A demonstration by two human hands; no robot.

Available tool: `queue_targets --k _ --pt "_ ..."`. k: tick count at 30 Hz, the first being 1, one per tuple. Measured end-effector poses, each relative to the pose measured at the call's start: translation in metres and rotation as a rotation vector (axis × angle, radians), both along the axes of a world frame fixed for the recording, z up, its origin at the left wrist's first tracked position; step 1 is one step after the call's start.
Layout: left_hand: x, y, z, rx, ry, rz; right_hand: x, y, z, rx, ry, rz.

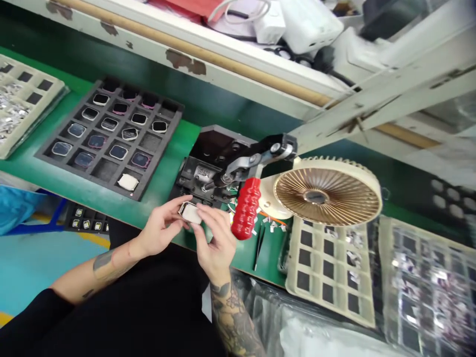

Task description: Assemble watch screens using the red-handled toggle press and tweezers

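Note:
Between my two hands is a small rounded-rectangular watch case (191, 213), pale on its upper face with a dark and silvery rim. My left hand (163, 225) pinches its left end. The fingers of my right hand (215, 237) close on its right end. Just beyond it stands a black toggle press (208, 173) with a red ribbed handle (246, 208), which neither hand touches. To the left lies a dark foam tray (152, 141) with several watch cases in its pockets; one pocket near the front holds a white piece (128, 182).
A cream fan (329, 191) stands right of the press, with black tweezers (259, 245) below it. Cream trays with small parts (316, 297) lie right and far left (55, 94). A clear tray (427, 282) is at far right. A cluttered shelf (223, 54) overhangs the green bench (156, 178).

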State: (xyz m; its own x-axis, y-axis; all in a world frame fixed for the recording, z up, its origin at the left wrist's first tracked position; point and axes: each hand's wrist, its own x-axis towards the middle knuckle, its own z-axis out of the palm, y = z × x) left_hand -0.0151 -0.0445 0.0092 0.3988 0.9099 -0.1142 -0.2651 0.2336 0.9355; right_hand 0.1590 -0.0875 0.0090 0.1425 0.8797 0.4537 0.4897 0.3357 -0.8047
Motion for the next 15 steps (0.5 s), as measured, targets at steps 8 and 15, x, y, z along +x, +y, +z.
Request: queue_targets --k 8,15 --pt "0.01 0.007 0.005 0.067 0.059 0.037 0.0 0.0 -0.01 -0.127 0.226 -0.067" --pt "0.008 0.007 0.001 0.291 0.217 -0.073 -0.003 -0.003 -0.01 -0.145 0.343 -0.103"
